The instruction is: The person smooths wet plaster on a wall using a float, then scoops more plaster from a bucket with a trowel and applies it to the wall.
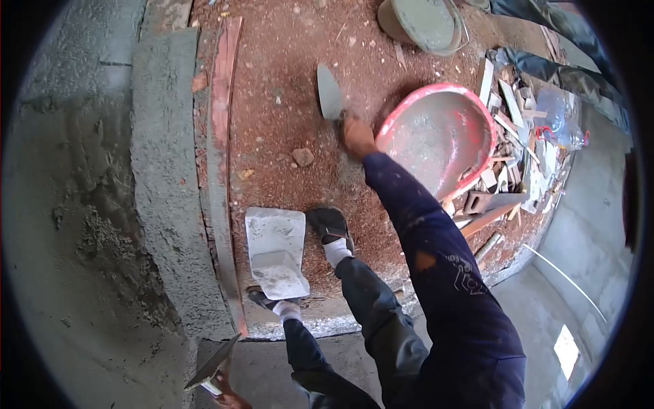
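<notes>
My right hand (358, 137) is closed around the handle of a pointed masonry trowel (330, 93), its grey blade held out over the reddish dirt. The hand is beside the left rim of a red basin (492, 129) that has wet grey mortar (436, 140) in it. At the lower left edge, my left hand (230, 397) grips a flat-plated plastering tool (212, 365) by a light-coloured handle. The plate is tilted and seen nearly edge-on. Part of that hand is cut off by the frame's edge.
A mortar bucket (392, 24) stands at the top. Wood scraps (507, 129), a handsaw (494, 202) and a clear plastic bottle (560, 123) lie right of the basin. A white scoop-like piece (272, 228) lies between my feet. A rough mortar ledge (167, 157) borders the left.
</notes>
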Motion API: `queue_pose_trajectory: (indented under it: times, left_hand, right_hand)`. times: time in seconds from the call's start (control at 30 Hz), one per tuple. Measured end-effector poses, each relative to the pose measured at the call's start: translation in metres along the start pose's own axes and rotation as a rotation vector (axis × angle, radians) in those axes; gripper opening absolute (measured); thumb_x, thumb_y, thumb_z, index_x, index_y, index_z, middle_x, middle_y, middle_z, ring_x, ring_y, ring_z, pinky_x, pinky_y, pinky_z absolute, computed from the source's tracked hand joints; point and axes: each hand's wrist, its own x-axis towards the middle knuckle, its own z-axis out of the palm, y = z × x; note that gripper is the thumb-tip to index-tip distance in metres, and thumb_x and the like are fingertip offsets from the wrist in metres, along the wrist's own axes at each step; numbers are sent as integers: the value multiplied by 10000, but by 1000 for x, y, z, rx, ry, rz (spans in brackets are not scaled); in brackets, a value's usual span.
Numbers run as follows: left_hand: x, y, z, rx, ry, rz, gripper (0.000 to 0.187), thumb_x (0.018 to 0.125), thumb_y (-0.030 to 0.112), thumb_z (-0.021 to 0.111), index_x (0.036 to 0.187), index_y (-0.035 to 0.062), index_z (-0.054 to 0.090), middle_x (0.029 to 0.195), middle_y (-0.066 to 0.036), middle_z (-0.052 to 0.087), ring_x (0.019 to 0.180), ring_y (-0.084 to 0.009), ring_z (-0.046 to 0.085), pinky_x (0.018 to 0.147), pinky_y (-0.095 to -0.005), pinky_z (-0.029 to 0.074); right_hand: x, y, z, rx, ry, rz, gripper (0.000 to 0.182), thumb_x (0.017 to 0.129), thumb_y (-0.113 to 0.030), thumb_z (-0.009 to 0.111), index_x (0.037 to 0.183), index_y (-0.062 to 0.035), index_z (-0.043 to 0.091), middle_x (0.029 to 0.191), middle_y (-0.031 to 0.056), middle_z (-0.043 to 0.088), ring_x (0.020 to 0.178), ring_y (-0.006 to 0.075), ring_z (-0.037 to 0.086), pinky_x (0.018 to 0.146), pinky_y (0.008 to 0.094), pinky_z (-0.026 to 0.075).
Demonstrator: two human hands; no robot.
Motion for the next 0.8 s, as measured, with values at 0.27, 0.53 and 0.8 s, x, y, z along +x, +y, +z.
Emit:
queue_pose_trajectory:
  times: [0.27,0.53,0.8]
  left_hand:
    - [1,34,18,90,-64,54,436,956,293,552,1272,-6,533,1195,-148,593,1110,-264,551,971,-399,421]
    - [2,54,19,162,-110,86,398,979,323,507,1251,41,576,1181,-147,613,1107,-277,562,952,-409,432]
    - [-28,71,22,59,-130,164,464,883,299,702,1163,-50,578,1063,-98,635,901,-238,575,841,-391,457]
  right_hand:
    - [-53,28,-178,436,195,21,274,851,-160,640,1055,9,572,792,214,651,754,354,681,685,432,541]
    - [44,215,-242,1113,338,585,323,872,-212,663,1046,53,599,757,125,657,590,216,615,535,368,506]
    - [135,167,-228,1291,338,673,217,897,-187,674,826,-3,584,730,101,578,559,196,512,496,351,450]
